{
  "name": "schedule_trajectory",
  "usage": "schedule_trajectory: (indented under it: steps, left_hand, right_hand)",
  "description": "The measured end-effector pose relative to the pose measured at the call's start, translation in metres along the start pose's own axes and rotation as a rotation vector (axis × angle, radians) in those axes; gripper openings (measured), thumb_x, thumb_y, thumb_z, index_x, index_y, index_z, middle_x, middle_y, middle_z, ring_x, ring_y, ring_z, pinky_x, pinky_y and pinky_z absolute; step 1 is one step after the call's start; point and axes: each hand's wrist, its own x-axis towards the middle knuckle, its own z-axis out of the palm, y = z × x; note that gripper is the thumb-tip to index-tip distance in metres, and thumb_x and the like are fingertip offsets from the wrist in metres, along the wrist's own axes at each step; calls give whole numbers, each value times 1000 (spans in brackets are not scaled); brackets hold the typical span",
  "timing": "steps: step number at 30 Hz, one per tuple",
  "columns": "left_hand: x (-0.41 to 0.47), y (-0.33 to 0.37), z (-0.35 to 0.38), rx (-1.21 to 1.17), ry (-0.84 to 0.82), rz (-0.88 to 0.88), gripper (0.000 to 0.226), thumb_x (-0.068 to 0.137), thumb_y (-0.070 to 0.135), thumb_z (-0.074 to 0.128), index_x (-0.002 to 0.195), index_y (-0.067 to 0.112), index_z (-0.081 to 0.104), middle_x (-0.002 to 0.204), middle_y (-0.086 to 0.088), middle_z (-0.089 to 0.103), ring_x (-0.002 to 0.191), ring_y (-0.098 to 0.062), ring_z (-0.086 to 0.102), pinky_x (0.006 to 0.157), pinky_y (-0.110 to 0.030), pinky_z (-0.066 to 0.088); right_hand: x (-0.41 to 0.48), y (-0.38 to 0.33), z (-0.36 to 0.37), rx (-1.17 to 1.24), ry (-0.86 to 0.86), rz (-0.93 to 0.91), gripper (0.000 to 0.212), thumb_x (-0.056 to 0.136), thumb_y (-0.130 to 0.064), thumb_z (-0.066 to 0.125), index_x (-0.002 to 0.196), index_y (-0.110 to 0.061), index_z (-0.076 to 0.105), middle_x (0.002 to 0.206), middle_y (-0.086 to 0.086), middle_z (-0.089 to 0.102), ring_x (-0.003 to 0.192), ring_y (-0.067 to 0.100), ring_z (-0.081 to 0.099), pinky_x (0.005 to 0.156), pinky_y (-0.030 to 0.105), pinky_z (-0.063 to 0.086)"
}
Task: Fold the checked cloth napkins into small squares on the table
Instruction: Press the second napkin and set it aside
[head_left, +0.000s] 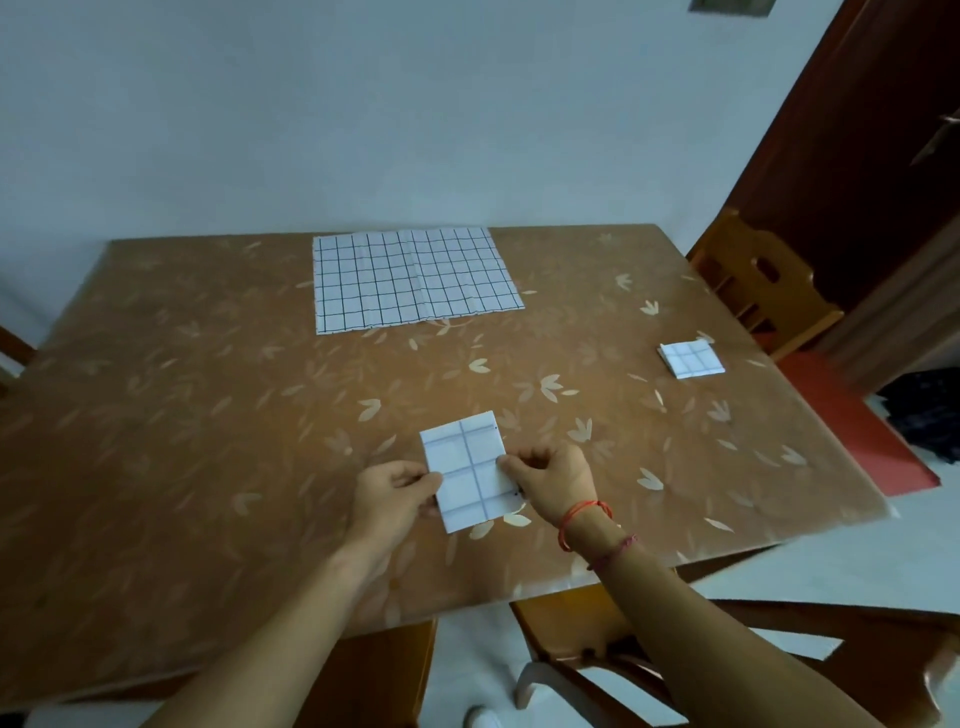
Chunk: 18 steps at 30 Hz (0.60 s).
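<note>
On table (208, 415): folded napkin (467, 467), faint grid, seemingly oblong.

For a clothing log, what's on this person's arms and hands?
No sleeves or gloves show. The right hand has two thin threads at its wrist: an orange-red bracelet and a darker red bracelet. The left hand shows no jewellery.

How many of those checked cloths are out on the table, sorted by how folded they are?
Large white checked cloth napkin, spread flat at the far edge: 1
Small folded white checked square, lying alone on the right: 1
Folded white checked napkin, pinched between the left hand and the right hand: 1
Total: 3
</note>
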Motion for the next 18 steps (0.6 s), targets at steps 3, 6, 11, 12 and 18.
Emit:
schedule_trajectory:
  steps: [3, 6, 11, 12, 18]
  left_hand:
    - [1, 1, 13, -7, -22, -19, 7, 85, 0, 68, 78, -2, 69, 77, -17, 72, 66, -28, 68, 56, -30, 56]
    - [4, -3, 30, 15, -60, -53, 7, 85, 3, 68, 78, 2, 70, 78, -13, 73, 70, -27, 69, 58, -31, 56]
    - [5, -11, 63, 18, -115, -126, 7, 87, 4, 65, 83, 1, 71, 77, -18, 72, 65, -26, 64, 53, -28, 51]
    - [5, -13, 71, 22, -123, -138, 6, 86, 3, 66, 84, 1, 71, 77, -17, 72, 64, -25, 64, 54, -28, 50]
    - [10, -21, 112, 91, -130, -161, 3, 85, 1, 67, 83, 3, 69, 73, -11, 70, 47, -9, 61, 43, -17, 45]
  right_hand:
    - [1, 9, -9, -2, 21, 37, 31, 81, -23, 70, 52, -31, 59, 56, -12, 58, 55, 7, 55, 54, 20, 44]
    - [3, 23, -21, -6, 21, 78, 18, 80, -24, 70, 62, -22, 66, 59, -7, 61, 57, 11, 57, 55, 22, 46]
    - [9, 47, -45, -16, 47, 166, 17, 78, -25, 72, 63, -20, 68, 59, -6, 61, 58, 11, 56, 51, 20, 43]
    - [11, 52, -50, -9, 53, 187, 21, 78, -25, 73, 59, -22, 65, 59, -6, 61, 57, 12, 56, 51, 20, 42]
    - [22, 83, -75, -42, 82, 268, 27, 75, -25, 76, 53, -25, 61, 57, -4, 62, 57, 15, 59, 53, 24, 49]
